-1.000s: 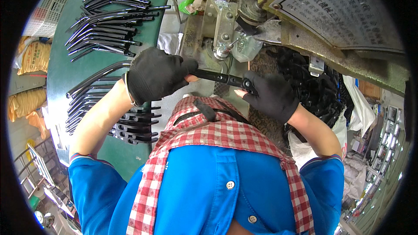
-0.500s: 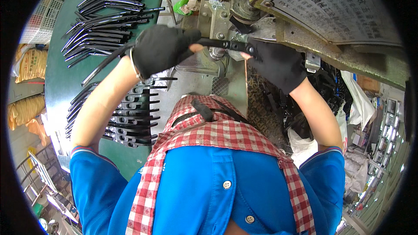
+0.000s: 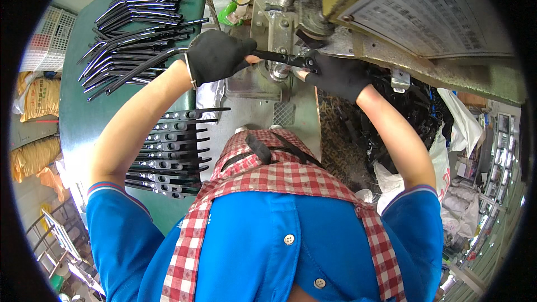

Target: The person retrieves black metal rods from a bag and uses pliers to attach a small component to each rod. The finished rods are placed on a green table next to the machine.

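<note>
My left hand (image 3: 217, 61), in a black glove, is closed around a bent black metal tube (image 3: 146, 66). The tube's long end slants down to the left, over the green table. A flat black bracket (image 3: 275, 56) with holes lies in line with the tube, right of my left hand. My right hand (image 3: 340, 76), gloved in black too, is closed on the bracket's right end; some of its fingers are hidden. Just beneath the bracket is the round metal post (image 3: 278, 72) of a press machine's fixture, and I cannot tell if they touch.
Rows of bent black tubes (image 3: 137, 5) cover the far part of the green table (image 3: 75, 98). Nearer lie several black brackets (image 3: 170, 146). The press machine's heavy body (image 3: 386, 50) overhangs on the right. Dark parts and white sacks (image 3: 461, 120) are at the right.
My right hand has shifted left with the bracket's end, closer over the post. The tube's long left end has swung up and away from me. Both hands keep their hold.
</note>
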Action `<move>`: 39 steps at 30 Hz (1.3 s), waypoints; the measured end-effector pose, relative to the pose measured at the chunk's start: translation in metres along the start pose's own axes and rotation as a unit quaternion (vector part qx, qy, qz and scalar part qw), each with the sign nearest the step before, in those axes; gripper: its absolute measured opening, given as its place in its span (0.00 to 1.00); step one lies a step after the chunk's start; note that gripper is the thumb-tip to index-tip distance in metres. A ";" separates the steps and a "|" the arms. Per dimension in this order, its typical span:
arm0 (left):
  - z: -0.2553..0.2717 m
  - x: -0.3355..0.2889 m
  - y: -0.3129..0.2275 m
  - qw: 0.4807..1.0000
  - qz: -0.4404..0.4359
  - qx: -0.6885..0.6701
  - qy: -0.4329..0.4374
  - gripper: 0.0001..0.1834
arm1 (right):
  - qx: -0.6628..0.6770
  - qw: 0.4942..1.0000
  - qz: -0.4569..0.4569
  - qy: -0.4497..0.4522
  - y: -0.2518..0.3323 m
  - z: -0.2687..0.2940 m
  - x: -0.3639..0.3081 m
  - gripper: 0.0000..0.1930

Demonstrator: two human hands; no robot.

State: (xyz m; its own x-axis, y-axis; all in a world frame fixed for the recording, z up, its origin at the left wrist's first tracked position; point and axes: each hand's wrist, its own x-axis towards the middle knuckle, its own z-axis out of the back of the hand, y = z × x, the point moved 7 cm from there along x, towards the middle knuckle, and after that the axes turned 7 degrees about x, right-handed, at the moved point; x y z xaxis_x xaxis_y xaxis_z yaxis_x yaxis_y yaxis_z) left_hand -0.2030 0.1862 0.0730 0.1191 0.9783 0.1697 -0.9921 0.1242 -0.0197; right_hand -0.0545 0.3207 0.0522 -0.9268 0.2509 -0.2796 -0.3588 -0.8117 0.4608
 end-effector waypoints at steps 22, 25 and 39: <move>0.006 -0.012 0.013 0.996 0.054 -0.053 0.049 0.18 | 0.192 0.952 0.063 -0.231 -0.021 -0.076 -0.028 0.08; 0.006 -0.014 0.015 0.995 0.059 -0.053 0.057 0.18 | 0.130 0.955 -0.003 -0.265 -0.091 -0.102 0.007 0.11; 0.020 -0.008 -0.010 0.993 0.061 -0.089 -0.041 0.13 | -0.127 0.968 -0.202 -0.081 -0.096 -0.089 0.069 0.21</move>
State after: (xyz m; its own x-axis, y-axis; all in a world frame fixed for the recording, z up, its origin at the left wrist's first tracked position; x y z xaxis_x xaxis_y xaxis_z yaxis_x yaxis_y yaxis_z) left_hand -0.1949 0.1735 0.0920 -0.0117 0.9719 0.2350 -0.9753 0.0408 -0.2173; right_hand -0.0743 0.3695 -0.0861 -0.7286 0.6384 -0.2483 -0.6764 -0.7276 0.1143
